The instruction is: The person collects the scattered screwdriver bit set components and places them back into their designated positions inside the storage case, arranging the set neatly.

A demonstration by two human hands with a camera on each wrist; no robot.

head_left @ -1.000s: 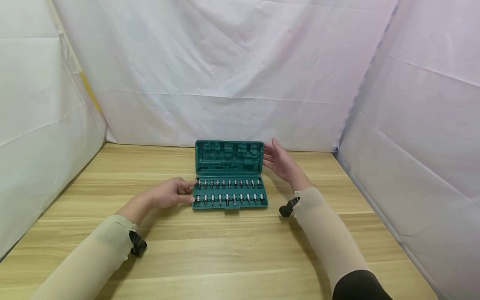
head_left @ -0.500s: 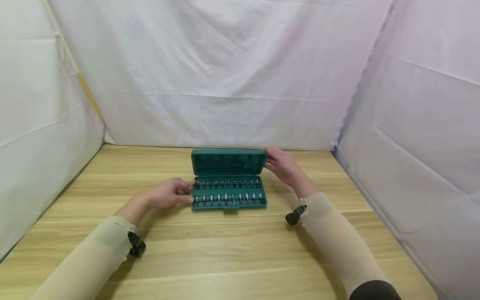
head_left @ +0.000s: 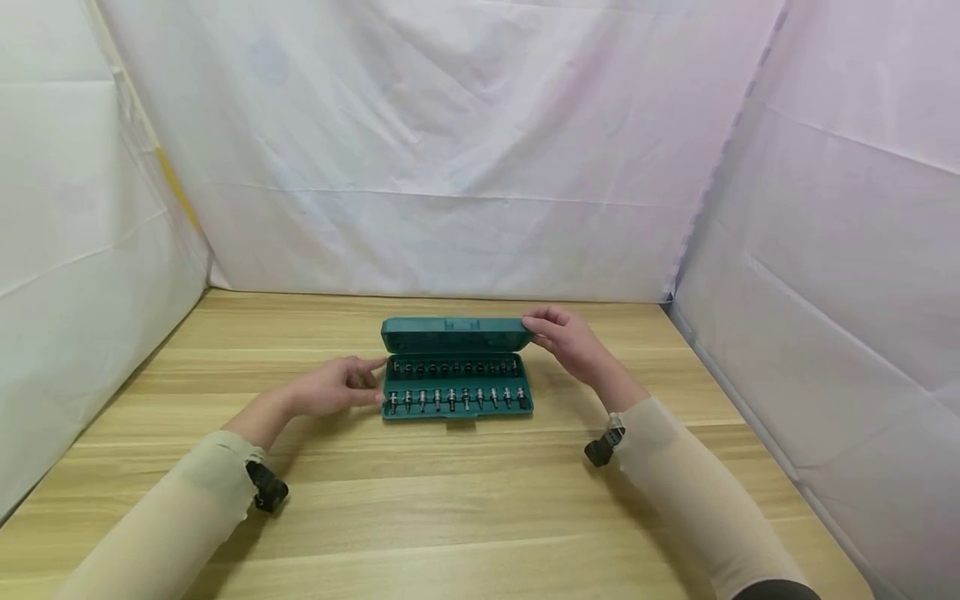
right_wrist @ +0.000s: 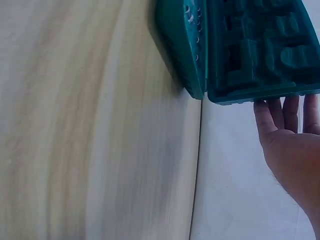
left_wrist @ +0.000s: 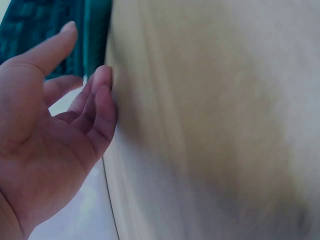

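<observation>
In the head view a green plastic bit socket case (head_left: 457, 381) lies on the table with its lid (head_left: 420, 335) tilted partway down over it. Two rows of silver and dark bit sockets (head_left: 452, 400) sit inside. My left hand (head_left: 326, 387) is at the case's left end, thumb and index finger spread against it, the other fingers loosely bent. At the lid's right end is my right hand (head_left: 570, 342), its fingertips touching the corner. The right wrist view shows fairly straight fingers (right_wrist: 265, 117) behind the edge of the lid's moulded inside, their tips hidden.
A light wood-grain table (head_left: 465, 517) carries the case near its back edge. White cloth walls (head_left: 450, 150) stand behind and on both sides. Each wrist wears a small black camera (head_left: 266, 487) over a pale sleeve.
The lid has swung from nearly upright down towards the case, shading the back row of sockets. My right hand has moved with it, lower and slightly forward. My left hand has stayed at the left end.
</observation>
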